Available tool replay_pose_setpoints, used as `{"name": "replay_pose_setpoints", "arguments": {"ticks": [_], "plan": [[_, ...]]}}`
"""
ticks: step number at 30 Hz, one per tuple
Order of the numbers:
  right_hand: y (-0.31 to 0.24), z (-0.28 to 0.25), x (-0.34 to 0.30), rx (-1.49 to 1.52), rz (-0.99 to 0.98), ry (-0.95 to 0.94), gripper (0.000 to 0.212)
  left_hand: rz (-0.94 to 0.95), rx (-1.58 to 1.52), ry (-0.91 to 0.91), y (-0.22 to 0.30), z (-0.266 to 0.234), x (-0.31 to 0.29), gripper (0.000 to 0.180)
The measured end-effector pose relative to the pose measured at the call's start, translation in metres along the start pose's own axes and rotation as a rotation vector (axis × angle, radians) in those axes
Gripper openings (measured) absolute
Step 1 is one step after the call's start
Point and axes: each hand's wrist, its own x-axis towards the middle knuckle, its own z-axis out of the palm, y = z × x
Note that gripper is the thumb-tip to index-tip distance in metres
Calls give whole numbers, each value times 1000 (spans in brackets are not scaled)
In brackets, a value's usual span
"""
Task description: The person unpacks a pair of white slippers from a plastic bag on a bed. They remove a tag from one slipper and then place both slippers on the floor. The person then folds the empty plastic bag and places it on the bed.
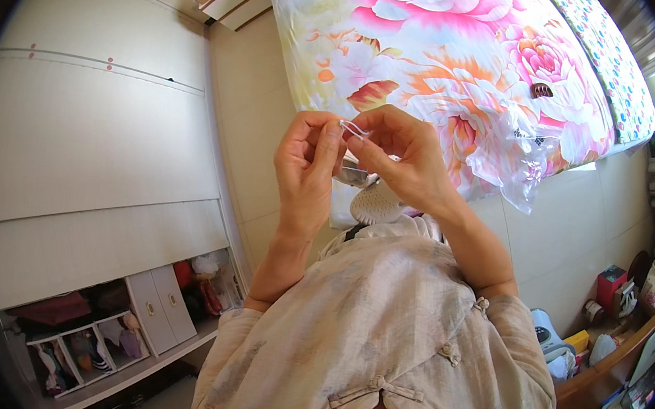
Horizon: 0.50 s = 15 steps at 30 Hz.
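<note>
My left hand (pixel 308 162) and my right hand (pixel 406 155) are raised close together in front of my chest, near the bed's edge. A thin white cord (pixel 355 130) runs between them, bent in a small loop. The thumb and forefinger of my left hand pinch one end of it. My right hand's fingertips close on the other part. Just below the hands shows a grey, shiny thing (pixel 354 177), partly covered by my fingers, whose kind I cannot make out. Beneath it is a white textured shoe or slipper (pixel 378 203).
The bed (pixel 436 80) has a flowered sheet, with a clear plastic bag (pixel 508 156) and a brown hair claw clip (pixel 541 90) on it. To the left stands a pale wardrobe (pixel 103 141) with clothes on its open shelves. A cluttered wooden desk (pixel 605 369) is at the right.
</note>
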Motion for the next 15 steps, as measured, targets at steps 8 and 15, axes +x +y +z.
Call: {"name": "replay_pose_setpoints", "arguments": {"ticks": [8, 15], "plan": [[-1, 17, 4, -673, -693, 432, 30, 93, 157, 39, -2, -3, 1, 9], [2, 14, 11, -788, -805, 477, 20, 123, 229, 49, 3, 1, -1, 10]]}}
